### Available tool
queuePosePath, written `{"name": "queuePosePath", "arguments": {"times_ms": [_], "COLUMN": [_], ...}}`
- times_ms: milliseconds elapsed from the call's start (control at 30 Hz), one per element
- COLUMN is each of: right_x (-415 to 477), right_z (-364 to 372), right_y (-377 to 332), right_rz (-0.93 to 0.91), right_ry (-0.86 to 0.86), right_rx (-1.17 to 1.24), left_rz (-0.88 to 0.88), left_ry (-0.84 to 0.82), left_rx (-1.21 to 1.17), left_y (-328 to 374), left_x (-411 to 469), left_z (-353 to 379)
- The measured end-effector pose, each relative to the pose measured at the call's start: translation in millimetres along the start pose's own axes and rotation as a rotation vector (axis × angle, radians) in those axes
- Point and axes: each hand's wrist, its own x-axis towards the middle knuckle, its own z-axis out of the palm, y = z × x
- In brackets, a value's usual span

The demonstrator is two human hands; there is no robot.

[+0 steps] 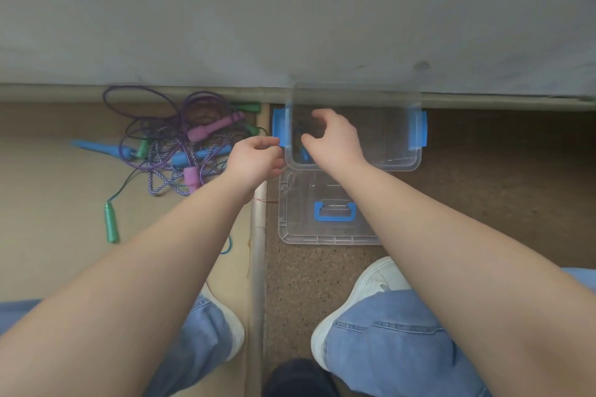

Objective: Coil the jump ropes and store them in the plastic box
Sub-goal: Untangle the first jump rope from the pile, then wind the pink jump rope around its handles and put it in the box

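The right hand (333, 138) hovers over the plastic box (390, 166), the left hand (254, 159) just beside its blue latch (278, 126). Both have curled fingers; whether they hold anything, I cannot tell.

1. At 12 o'clock I see a plain grey wall (290, 10) with a baseboard (500, 101) along its foot.
2. A metal threshold strip (258, 267) runs from 6 towards 12 o'clock.
3. At 9 o'clock: smooth beige floor (48, 203).
4. At 3 o'clock: brown speckled floor (483, 203).
5. Light: soft, even.
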Motion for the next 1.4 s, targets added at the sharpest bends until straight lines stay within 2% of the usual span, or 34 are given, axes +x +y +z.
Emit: {"name": "queuePosePath", "arguments": {"times_ms": [233, 333, 467, 600, 700, 833, 933, 1133, 1300, 1400], "right_x": [-8, -7, 7, 35, 58, 83, 97, 108, 88, 68], "right_z": [48, 71, 108, 143, 166, 193, 201, 201, 201, 186], "right_y": [-25, -39, -53, -58, -64, -72, -72, -80, -84, -94], "right_rz": [-0.276, -0.391, -0.371, -0.328, -0.363, -0.426, -0.494, -0.486, -0.430, -0.385], "right_ry": [-0.005, -0.058, -0.180, -0.272, -0.289, -0.380, -0.340, -0.297, -0.380, -0.422], "right_rx": [-0.161, -0.200, -0.235, -0.336, -0.409, -0.427, -0.529, -0.818, -0.707, -0.580], "left_rz": [-0.073, -0.076, -0.051, -0.058, -0.035, -0.095, -0.135, -0.049, -0.087, -0.064], "left_ry": [0.065, 0.132, 0.267, 0.306, 0.365, 0.419, 0.398, 0.399, 0.426, 0.475], "left_rx": [0.054, 0.091, 0.300, 0.391, 0.492, 0.551, 0.534, 0.485, 0.387, 0.172], "left_y": [-35, -45, -53, -70, -80, -93, -102, -109, -99, -85], "left_x": [7, 17, 32, 54, 76, 95, 101, 105, 99, 86], "left_z": [-38, -58, -86, -106, -120, -129, -129, -132, -138, -140]}}
